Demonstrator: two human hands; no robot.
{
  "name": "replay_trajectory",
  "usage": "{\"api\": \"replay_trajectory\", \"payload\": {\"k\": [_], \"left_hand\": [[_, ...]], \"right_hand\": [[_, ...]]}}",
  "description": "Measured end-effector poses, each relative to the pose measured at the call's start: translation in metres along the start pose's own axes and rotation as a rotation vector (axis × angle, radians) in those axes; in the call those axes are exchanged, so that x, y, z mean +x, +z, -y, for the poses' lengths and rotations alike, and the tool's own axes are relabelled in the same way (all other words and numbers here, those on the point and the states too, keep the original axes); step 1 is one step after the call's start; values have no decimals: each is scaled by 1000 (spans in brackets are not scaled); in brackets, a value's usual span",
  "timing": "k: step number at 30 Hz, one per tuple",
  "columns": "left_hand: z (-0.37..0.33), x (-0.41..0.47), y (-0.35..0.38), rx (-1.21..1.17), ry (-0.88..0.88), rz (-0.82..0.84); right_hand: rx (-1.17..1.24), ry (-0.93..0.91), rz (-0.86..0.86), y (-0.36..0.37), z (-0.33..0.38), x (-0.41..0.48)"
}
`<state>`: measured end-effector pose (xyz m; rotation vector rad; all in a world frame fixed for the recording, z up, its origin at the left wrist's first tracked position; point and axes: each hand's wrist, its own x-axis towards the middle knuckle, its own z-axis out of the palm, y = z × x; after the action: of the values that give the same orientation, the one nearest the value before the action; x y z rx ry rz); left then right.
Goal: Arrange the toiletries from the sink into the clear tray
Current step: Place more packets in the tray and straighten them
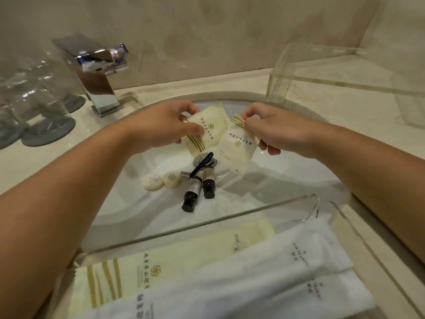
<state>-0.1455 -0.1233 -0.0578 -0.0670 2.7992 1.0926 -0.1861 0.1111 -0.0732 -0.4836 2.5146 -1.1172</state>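
Observation:
Over the white sink (pixel 287 180), my left hand (pixel 165 125) pinches a cream packet with gold stripes (pixel 207 130). My right hand (pixel 273 132) pinches a second cream packet (pixel 236 148) by its top corner. Below them in the basin lie two round soaps (pixel 161 179), two small brown bottles (pixel 200 185) and a dark razor (pixel 203 164) across the drain. The clear tray (pixel 312 206) sits at the near edge and holds a long cream packet (pixel 161 263) and two white dental kit pouches (pixel 287 268).
A chrome faucet (pixel 96 74) stands at the back left, with drinking glasses on grey coasters (pixel 48 130) beside it. A clear acrylic stand (pixel 322 72) sits on the counter at the back right. Marble wall behind.

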Motion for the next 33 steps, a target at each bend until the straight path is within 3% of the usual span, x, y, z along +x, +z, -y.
{"api": "replay_trajectory", "payload": {"k": [7, 17, 27, 33], "left_hand": [[-4, -61, -17, -185, 67, -97], [-19, -146, -25, -406, 113, -173], [-52, -232, -1, -346, 212, -131], [-56, -255, 13, -399, 192, -41]], "right_hand": [[109, -248, -35, -9, 20, -33], [298, -430, -136, -18, 60, -107], [-151, -576, -198, -6, 82, -181], [-219, -649, -190, 8, 77, -204]]}}
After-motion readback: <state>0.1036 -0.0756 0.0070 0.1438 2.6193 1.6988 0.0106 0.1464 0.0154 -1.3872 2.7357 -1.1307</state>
